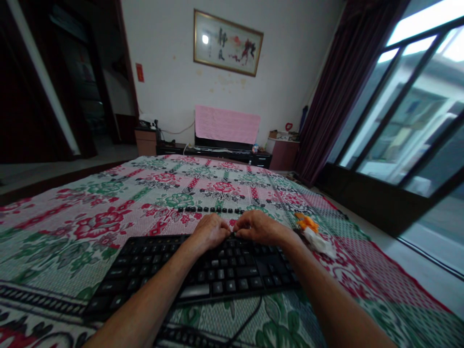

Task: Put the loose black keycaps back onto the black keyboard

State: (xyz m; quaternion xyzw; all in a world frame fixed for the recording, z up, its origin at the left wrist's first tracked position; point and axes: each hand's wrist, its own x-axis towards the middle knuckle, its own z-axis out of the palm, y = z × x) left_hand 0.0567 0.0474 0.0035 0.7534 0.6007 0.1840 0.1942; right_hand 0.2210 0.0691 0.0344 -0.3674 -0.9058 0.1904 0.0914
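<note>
A black keyboard (155,256) lies on the flowered cover, its cable running off the near side. Over its far edge, my left hand (212,231) has thumb and fingers closed in a pinch. My right hand (259,226) is pinched just beside it, the fingertips of both almost meeting. Something small and dark seems to sit between the fingertips, too hidden to name. Just beyond the hands, a line of small black keycaps (205,210) stretches across the cover. Both forearms reach over the keyboard and hide parts of it.
The patterned cover (174,188) spreads out on all sides. Right of my right forearm lie a crumpled white tissue (321,243) and an orange item (307,223). Farther off stand a low cabinet (213,153) and a pink cloth (227,124) over a screen.
</note>
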